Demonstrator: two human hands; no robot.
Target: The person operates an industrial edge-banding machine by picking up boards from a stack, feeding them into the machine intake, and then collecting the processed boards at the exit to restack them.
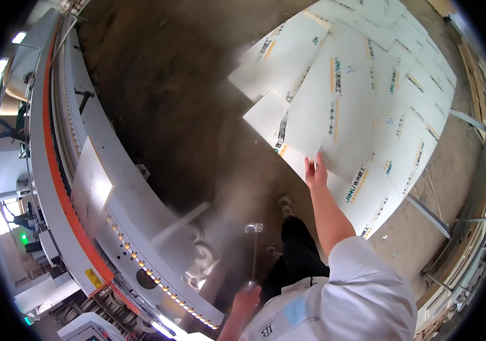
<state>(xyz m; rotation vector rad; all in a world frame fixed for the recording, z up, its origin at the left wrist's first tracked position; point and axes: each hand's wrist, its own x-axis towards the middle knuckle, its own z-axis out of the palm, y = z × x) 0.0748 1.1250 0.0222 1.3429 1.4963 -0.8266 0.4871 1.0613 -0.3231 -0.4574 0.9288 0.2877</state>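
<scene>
My right hand (316, 171) reaches out over a broad stack of white printed panels (362, 108) on the right. Its fingers are stretched and apart, near the left edge of the top panels; I cannot tell if the tips touch. My left hand (246, 300) is low in front of me, closed at the near end of a thin metal rod (255, 253). The rod points away from me toward a small metal bracket (253, 228). On the long machine to the left lies a single white panel (91, 184), partly over the grey bed, with light glaring off it.
The long curved-looking machine (115, 148) with an orange strip (55, 165) and a row of small rollers (158, 278) runs along my left. Metal rails (429, 216) stick out under the panel stack. More boards (481, 91) are piled at the far right. My feet are on the brown floor (175, 85).
</scene>
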